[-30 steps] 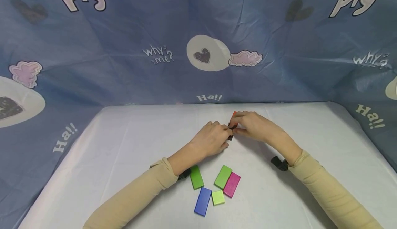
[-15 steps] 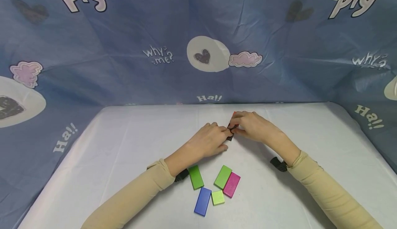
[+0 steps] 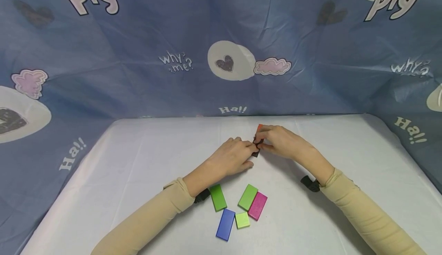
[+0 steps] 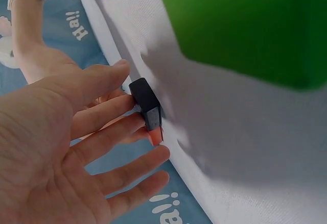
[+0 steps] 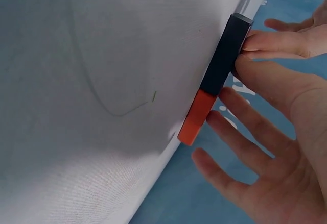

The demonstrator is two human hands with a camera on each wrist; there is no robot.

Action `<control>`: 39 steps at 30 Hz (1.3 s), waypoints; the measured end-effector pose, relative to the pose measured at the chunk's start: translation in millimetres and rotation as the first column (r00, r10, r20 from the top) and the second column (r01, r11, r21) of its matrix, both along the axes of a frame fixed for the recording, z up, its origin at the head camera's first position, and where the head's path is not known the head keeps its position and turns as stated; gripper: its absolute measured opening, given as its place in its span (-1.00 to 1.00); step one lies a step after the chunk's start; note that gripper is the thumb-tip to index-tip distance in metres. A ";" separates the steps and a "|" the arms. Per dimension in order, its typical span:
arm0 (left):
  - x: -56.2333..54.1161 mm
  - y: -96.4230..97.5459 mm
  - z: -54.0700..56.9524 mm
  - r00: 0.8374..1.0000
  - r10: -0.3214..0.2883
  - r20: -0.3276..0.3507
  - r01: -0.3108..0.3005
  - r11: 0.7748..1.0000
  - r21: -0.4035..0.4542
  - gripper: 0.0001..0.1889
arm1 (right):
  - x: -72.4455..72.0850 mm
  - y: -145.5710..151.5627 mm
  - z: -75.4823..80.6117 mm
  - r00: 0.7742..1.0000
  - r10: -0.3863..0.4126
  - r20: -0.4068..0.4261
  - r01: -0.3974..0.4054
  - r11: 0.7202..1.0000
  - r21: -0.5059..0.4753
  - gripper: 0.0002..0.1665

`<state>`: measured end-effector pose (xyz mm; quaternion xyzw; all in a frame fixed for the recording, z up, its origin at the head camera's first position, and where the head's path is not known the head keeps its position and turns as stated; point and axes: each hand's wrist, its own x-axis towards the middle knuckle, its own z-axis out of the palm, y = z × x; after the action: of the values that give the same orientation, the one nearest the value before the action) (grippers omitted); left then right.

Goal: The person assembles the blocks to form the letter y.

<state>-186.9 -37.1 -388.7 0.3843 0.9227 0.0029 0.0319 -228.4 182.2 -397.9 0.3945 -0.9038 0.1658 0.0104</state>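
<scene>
A black block [image 5: 225, 55] stands on the white tabletop, end to end with an orange block [image 5: 197, 118]. In the right wrist view my right hand [image 3: 281, 142] has its thumb over the near side of the black block, with the index fingertip partly hidden behind where the two colours meet; its other fingers spread beside the orange block. From the other side, my left hand [image 3: 232, 157] touches the black block with its index and middle fingertips. Its thumb and remaining fingers are spread apart from it in the left wrist view.
Nearer the person lie two green blocks [image 3: 218, 198], a magenta block [image 3: 257, 206], a blue block [image 3: 226, 224] and a small lime block [image 3: 243, 220]. One green block is beside the left wrist's strap. A blue printed cloth [image 3: 193, 90] hangs behind the table.
Both hands stay at the black and orange blocks. The left hand and forearm have drawn back slightly toward the left; the right hand has barely shifted. The blocks nearer the person have not moved.
</scene>
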 end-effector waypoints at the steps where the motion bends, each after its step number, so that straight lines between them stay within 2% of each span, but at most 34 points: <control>1: 0.0 0.0 0.0 1.000 0.001 -0.002 -0.001 1.000 0.000 -0.59 | 0.1 -0.1 0.0 1.000 0.000 0.000 0.000 1.000 0.000 -0.83; 10: 0.8 -0.4 -0.2 1.000 -0.004 0.000 0.004 1.000 0.011 -0.59 | 1.0 -1.3 -0.3 1.000 0.003 -0.001 -0.003 1.000 -0.007 -0.81; 16: 1.5 -3.4 -1.9 1.000 -0.003 0.021 0.003 1.000 0.006 -0.57 | 2.8 -4.5 -0.1 0.998 0.023 -0.055 -0.022 1.000 0.014 -0.85; 22: 2.5 -7.6 2.3 1.000 -0.026 -0.009 0.026 0.999 0.024 -0.60 | 3.9 -5.3 1.2 0.998 0.011 -0.058 -0.009 1.000 0.030 -0.82; 31: 17.6 -12.2 17.7 0.998 -0.049 -0.039 0.050 0.998 0.033 -0.61 | 4.7 -2.8 1.6 0.997 0.004 -0.080 0.000 0.999 0.047 -0.82; 39: 29.4 -15.1 16.5 0.994 -0.081 -0.075 0.084 0.995 0.048 -0.62 | 6.4 -1.3 -0.9 0.986 0.013 -0.167 0.003 0.996 0.092 -0.78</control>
<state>-157.4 -52.2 -372.2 0.4226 0.9062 0.0111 -0.0113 -222.0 181.0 -398.8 0.4094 -0.9053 0.0903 0.0676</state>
